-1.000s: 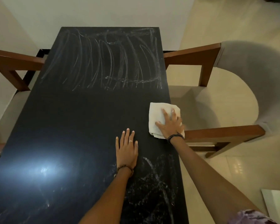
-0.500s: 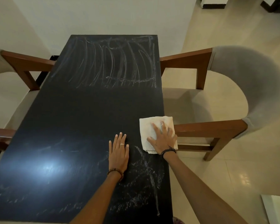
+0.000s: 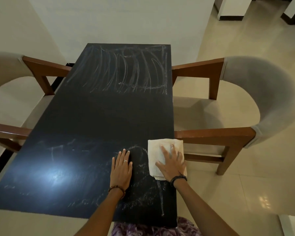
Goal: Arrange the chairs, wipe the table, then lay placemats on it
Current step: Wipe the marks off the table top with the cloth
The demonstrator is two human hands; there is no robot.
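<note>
Cloth (image 3: 162, 154) lies folded at the right edge of my black desk (image 3: 109, 113), pinned under my right hand (image 3: 173, 165), fingers spread flat. My left hand (image 3: 121, 167) rests palm-down beside it, fingers together. Armchairs flank me: one left (image 3: 15, 92), one right (image 3: 245, 103).

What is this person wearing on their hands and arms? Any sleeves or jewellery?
Both forearms are bare, with no sleeves in view. The left hand has a thin ring on one of its fingers and a bracelet of small round beads at the wrist. The right hand has a dark braided wristband at the wrist and no ring that can be seen.
</note>
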